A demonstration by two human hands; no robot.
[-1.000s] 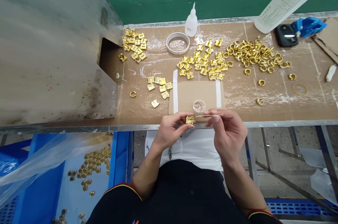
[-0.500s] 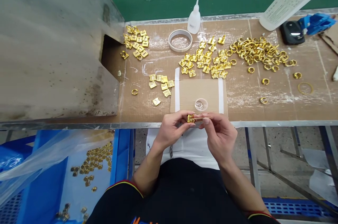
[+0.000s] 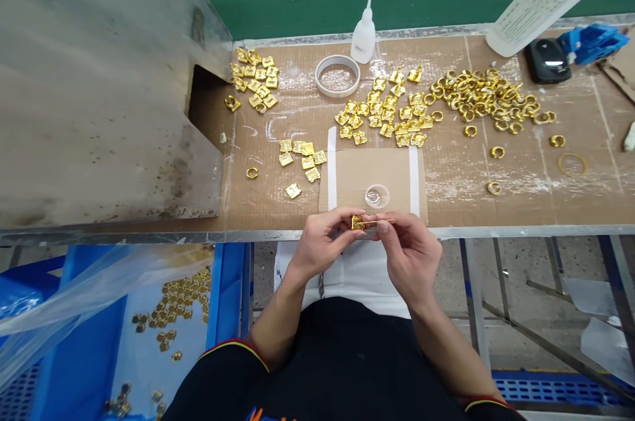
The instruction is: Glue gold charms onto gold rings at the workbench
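Between thumb and fingers, my left hand point(image 3: 322, 240) grips a small square gold-coloured metal piece point(image 3: 356, 222) above the front table edge. My right hand point(image 3: 411, 250) pinches a thin wooden stick point(image 3: 381, 221), whose tip reaches the gold piece. Just beyond my hands, a small clear round dish point(image 3: 378, 196) with a little clear content rests on a cardboard pad point(image 3: 370, 166) edged with white tape strips. Several loose square gold pieces point(image 3: 308, 161) lie left of the pad, and a larger group point(image 3: 376, 110) lies behind it.
A heap of gold rings point(image 3: 489, 100) covers the right rear. A tape roll point(image 3: 337, 76) and white nozzle bottle point(image 3: 364, 36) stand at the back. A metal housing point(image 3: 109, 103) fills the left side. Below it, a blue crate point(image 3: 89, 341) holds gold parts.
My right hand has shifted slightly left, bringing the stick's tip onto the gold piece. My left hand keeps its hold almost unmoved.
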